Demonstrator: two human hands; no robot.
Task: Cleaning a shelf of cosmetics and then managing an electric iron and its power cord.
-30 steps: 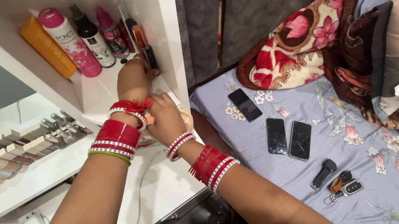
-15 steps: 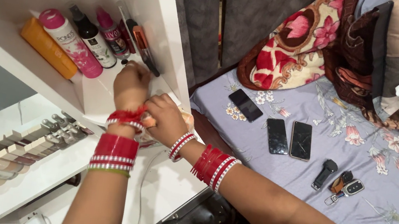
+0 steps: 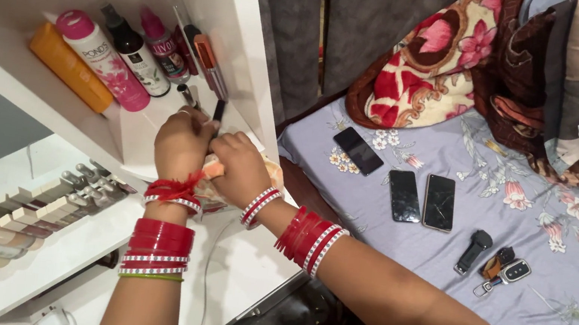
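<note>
I see left hand (image 3: 183, 141) pinching a slim dark tube (image 3: 218, 111) near the white shelf (image 3: 128, 141) front edge; right hand (image 3: 240, 167) clutches something orange — unclear. Risk: elbowing upright bottles (image 3: 139, 58) — crowded.

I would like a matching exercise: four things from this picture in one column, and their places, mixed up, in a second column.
Things:
1. orange tube
2. three phones
3. car key
4. left hand

Places:
A. on the bed sheet, nearest the red floral blanket
B. on the white shelf, far left of the bottles
C. at the shelf edge, holding a thin dark stick
D. on the bed sheet, beside a black fob

Pairs: 1-B, 2-A, 3-D, 4-C
</note>
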